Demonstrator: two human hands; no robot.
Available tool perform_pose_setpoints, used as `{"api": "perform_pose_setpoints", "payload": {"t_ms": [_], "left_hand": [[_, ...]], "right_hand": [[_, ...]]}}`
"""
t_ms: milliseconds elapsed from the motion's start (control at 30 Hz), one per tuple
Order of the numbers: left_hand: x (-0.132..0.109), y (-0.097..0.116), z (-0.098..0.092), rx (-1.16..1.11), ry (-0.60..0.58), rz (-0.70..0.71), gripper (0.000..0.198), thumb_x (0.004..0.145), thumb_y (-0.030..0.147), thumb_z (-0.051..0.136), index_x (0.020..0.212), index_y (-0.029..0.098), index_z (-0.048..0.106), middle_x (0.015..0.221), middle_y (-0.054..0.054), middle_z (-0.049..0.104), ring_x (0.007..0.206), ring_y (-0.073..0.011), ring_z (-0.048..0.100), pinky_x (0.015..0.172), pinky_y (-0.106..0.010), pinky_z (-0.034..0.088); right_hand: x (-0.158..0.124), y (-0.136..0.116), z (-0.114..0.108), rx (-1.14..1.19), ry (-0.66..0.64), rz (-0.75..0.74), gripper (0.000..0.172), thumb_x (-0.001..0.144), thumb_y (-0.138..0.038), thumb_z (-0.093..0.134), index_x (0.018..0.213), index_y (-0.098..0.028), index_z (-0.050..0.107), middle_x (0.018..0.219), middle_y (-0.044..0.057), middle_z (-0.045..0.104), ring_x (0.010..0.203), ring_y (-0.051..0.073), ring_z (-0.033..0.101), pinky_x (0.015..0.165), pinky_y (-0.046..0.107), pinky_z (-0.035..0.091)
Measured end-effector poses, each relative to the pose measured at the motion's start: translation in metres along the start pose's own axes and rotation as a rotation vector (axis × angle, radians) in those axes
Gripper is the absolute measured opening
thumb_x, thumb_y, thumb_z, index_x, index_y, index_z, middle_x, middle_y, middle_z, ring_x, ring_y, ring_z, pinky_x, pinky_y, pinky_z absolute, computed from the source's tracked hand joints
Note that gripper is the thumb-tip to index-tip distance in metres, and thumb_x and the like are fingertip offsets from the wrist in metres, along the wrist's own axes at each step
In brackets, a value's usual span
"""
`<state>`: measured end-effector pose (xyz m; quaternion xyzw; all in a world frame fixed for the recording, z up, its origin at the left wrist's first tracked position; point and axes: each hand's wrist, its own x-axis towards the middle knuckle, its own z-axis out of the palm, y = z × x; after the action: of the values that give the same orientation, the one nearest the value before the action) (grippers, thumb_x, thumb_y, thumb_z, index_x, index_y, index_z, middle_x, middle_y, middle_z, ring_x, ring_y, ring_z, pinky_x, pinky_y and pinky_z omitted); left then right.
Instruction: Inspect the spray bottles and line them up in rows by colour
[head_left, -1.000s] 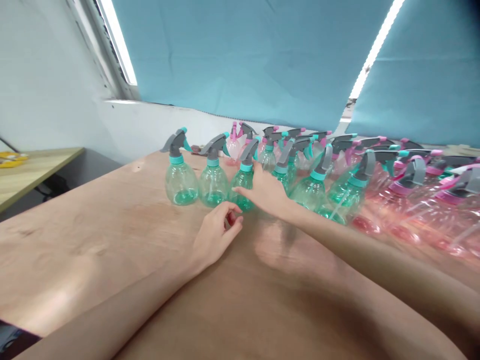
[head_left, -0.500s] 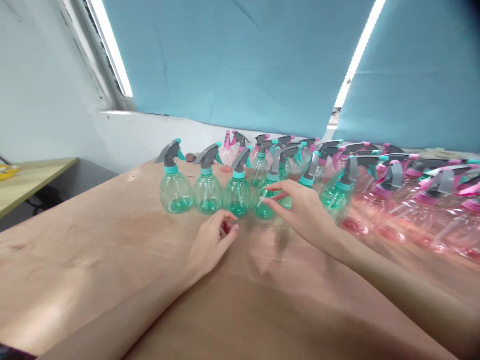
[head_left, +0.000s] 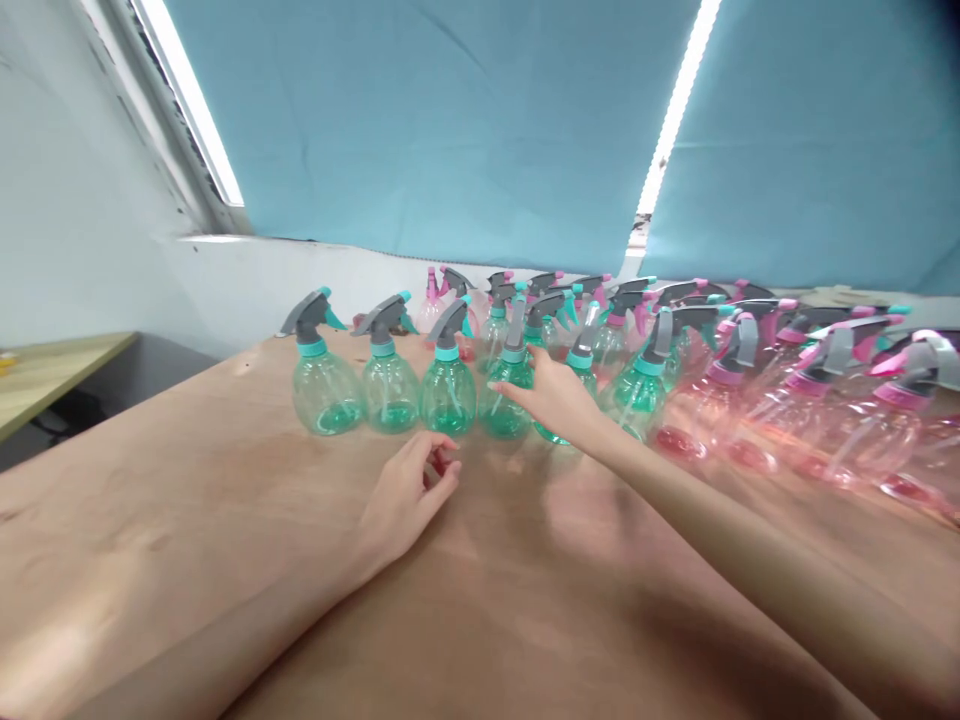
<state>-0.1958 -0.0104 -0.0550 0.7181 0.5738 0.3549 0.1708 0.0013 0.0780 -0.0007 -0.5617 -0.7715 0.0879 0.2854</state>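
Observation:
Rounded clear green spray bottles with grey heads and teal collars stand upright in a row on the wooden table. My right hand (head_left: 559, 400) is around the right side of one green spray bottle (head_left: 504, 412), thumb across its front and fingers partly hidden behind its neck. My left hand (head_left: 412, 485) holds nothing; its fingers are loosely curled, with a gap to the thumb, over the table in front of another green bottle (head_left: 448, 400). Further left stand two more green bottles (head_left: 328, 395) (head_left: 391, 395).
Several pink-collared bottles (head_left: 799, 410) crowd the right side of the wooden table (head_left: 225, 500), and more green and pink ones stand behind. A blue covering (head_left: 450, 130) hangs beyond the table. Another table (head_left: 67, 370) is at the far left.
My right hand has moved from in front of the bottle to around its side, with the fingers now behind it. The view has shifted, and the left hand keeps its loose curl.

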Motion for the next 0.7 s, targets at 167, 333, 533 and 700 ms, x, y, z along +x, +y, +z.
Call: {"api": "perform_pose_setpoints", "payload": {"t_ms": [167,333,533,700], "left_hand": [[0.0,0.011,0.01,-0.003,-0.021,0.027,0.014,0.088,0.029,0.05,0.099,0.021,0.055,0.089,-0.002,0.062,0.068,-0.015,0.059,0.066,-0.03,0.05],[-0.002,0.026,0.012,-0.043,0.004,0.013,0.015,0.089,0.03,0.051,0.1,0.021,0.054,0.09,-0.002,0.062,0.068,-0.0149,0.06,0.064,-0.03,0.051],[-0.001,0.04,0.007,-0.089,0.12,-0.022,0.032,0.088,0.041,0.055,0.111,0.02,0.051,0.105,-0.007,0.06,0.085,-0.0192,0.064,0.071,-0.033,0.054],[0.01,0.07,0.008,-0.218,0.103,0.015,0.056,0.081,0.043,0.065,0.128,0.021,0.043,0.132,-0.011,0.052,0.126,-0.0253,0.05,0.097,-0.041,0.049]], "right_hand": [[0.004,-0.004,0.005,-0.054,-0.027,0.023,0.042,0.089,-0.045,0.057,0.111,-0.01,0.053,0.104,0.02,0.066,0.095,0.035,0.066,0.071,0.039,0.049],[-0.005,-0.008,-0.002,-0.096,-0.055,0.015,0.041,0.087,-0.046,0.059,0.107,-0.01,0.053,0.105,0.021,0.065,0.096,0.036,0.065,0.074,0.042,0.049],[-0.038,-0.016,-0.021,-0.126,-0.117,-0.017,0.037,0.086,-0.048,0.058,0.103,-0.015,0.056,0.102,0.016,0.066,0.093,0.033,0.066,0.072,0.041,0.05],[-0.085,-0.02,-0.041,-0.147,-0.158,-0.1,0.036,0.088,-0.045,0.057,0.104,-0.013,0.057,0.101,0.016,0.064,0.084,0.032,0.068,0.064,0.04,0.051]]}}
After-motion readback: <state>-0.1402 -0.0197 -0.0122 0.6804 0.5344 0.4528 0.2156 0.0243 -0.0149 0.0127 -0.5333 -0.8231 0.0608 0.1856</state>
